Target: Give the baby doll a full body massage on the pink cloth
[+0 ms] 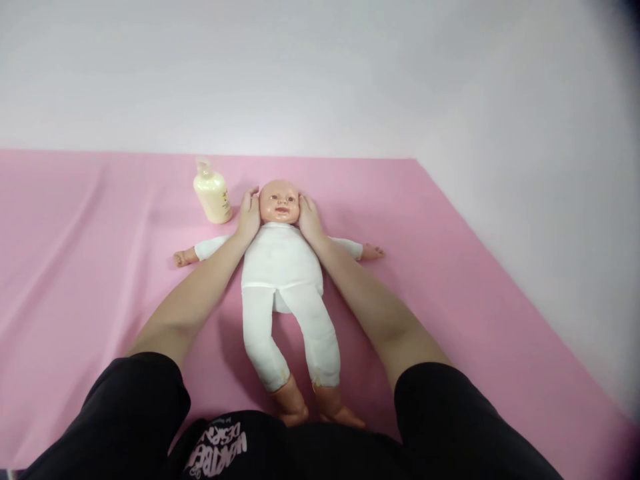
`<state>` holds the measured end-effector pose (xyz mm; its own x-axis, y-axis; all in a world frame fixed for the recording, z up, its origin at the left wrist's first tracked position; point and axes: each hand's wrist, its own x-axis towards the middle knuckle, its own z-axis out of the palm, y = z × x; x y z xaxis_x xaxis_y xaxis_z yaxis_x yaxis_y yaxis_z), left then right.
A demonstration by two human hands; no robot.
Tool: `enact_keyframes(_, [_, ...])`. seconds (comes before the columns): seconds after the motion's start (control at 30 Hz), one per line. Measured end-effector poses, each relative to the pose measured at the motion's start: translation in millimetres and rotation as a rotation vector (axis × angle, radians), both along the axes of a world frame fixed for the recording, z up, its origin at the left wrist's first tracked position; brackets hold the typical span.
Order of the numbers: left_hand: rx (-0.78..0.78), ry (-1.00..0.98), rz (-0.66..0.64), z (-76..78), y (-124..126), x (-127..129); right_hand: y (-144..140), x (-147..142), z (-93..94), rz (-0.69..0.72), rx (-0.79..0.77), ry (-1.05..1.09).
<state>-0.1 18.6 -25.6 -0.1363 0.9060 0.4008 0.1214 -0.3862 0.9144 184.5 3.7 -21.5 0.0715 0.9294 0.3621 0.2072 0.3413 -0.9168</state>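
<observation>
A baby doll [283, 257] with a bare head and a white cloth body lies face up, arms spread out and feet toward me. My left hand [249, 215] rests along one side of its head, palm inward and fingers stretched out. Against the other side lies my right hand [309, 217], also flat, its fingers partly hidden behind the head. Neither hand is wrapped round anything. Left of the doll's head stands a pale yellow pump bottle [213, 197], apart from my left hand.
A pink cloth [430, 267] covers the surface under the doll, with creases on the left. Its far edge meets a pale wall or backdrop [300, 80], and its right edge slants toward me. My forearms pass over the doll's arms.
</observation>
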Motion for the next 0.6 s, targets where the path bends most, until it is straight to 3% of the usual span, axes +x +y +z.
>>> enact_keyframes(0.27, [0.138,0.264,-0.096,15.9,-23.3,5.3,-21.1,-9.4,14.5,-0.015,0.052,-0.05])
enact_keyframes(0.6, [0.136,0.276,-0.156,16.6,-23.8,6.8,-18.6,-4.9,17.3,0.074,-0.015,-0.042])
